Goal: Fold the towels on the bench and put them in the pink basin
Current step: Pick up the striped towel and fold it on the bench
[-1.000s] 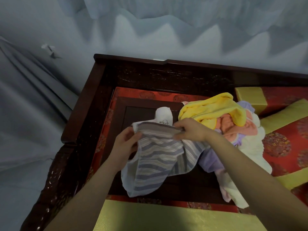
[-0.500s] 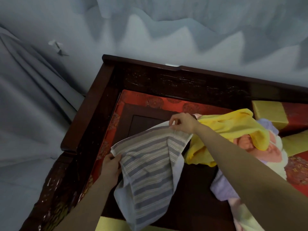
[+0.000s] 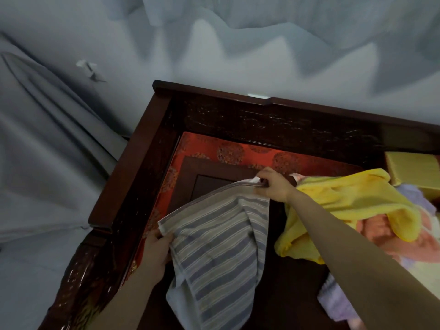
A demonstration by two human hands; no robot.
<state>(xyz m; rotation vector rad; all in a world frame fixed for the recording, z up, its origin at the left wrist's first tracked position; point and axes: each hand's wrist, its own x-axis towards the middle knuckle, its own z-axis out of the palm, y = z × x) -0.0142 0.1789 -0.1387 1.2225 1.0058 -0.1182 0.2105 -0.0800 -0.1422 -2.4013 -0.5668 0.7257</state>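
Over bench [image 3: 133,186], hands spreading striped towel [image 3: 219,246].

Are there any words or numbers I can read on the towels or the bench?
None: no readable text anywhere.
Striped towel: only stripes, no label showing.
Yellow towel: plain.
Red cushion: round woven patterns, not letters.
Bench: dark carving, too blurred to tell if it holds any characters.
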